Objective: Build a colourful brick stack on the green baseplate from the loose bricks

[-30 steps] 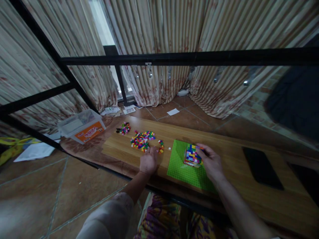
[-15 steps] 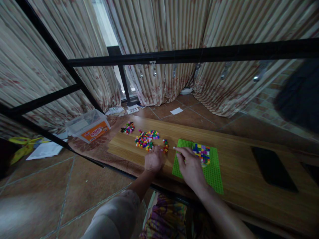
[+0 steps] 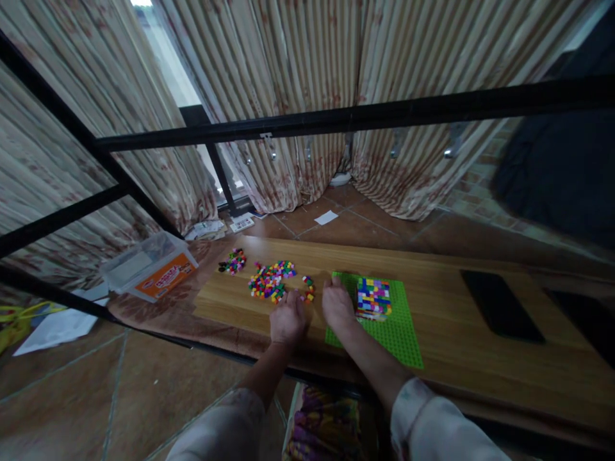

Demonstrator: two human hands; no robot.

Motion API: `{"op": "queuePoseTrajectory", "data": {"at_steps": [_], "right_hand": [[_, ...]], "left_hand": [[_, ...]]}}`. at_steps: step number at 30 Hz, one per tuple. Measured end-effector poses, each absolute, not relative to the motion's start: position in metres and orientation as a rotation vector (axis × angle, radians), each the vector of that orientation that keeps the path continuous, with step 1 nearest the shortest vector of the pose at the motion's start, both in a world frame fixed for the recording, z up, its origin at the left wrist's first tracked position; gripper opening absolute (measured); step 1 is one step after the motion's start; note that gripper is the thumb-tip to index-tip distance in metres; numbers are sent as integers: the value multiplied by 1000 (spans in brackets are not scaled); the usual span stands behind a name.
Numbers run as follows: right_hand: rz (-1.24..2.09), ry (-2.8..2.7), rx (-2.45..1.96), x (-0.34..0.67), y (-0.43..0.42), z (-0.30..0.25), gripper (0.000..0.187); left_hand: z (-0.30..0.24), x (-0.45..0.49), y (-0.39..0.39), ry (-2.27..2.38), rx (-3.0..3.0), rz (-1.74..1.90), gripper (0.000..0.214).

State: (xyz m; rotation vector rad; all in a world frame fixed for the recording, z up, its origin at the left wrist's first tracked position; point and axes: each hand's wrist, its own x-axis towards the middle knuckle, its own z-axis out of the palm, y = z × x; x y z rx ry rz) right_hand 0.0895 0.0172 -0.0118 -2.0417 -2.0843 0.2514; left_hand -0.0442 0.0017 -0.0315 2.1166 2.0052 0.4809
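My left hand (image 3: 287,318) rests on the wooden board with its fingers curled down, at the near edge of a pile of small colourful toy bricks (image 3: 270,282). Whatever its fingertips hold, if anything, is hidden. Over the left edge of a green studded baseplate (image 3: 403,339) is my right hand (image 3: 337,304), its fingers drawn together and their tips out of sight. A block of multicoloured bricks (image 3: 373,298) stands on the baseplate, just right of that hand. Between the hands lie several loose bricks (image 3: 308,288).
A smaller brick cluster (image 3: 234,261) lies at the board's far left. Beyond it stands a clear plastic box with an orange label (image 3: 169,275). To the right, a dark flat object (image 3: 500,304) lies on the wooden board (image 3: 442,275). A black rail (image 3: 307,121) crosses behind.
My right hand has drawn back left from beside the brick block to the baseplate's left edge. The small white piece at its fingertips is now out of sight. The camera view has turned right.
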Motion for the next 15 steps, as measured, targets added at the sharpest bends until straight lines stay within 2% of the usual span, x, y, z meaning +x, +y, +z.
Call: {"op": "queuePoseTrajectory", "data": {"at_steps": [9, 11, 15], "right_hand": [[327, -1855, -1846, 97, -44, 17, 21], [417, -1639, -1654, 112, -66, 20, 17], [577, -1273, -1628, 167, -94, 6, 22]], "left_hand": [[-37, -47, 4, 1992, 2174, 548, 27], [-37, -48, 4, 1977, 2188, 564, 26], [-37, -49, 5, 1963, 2185, 614, 26]]}}
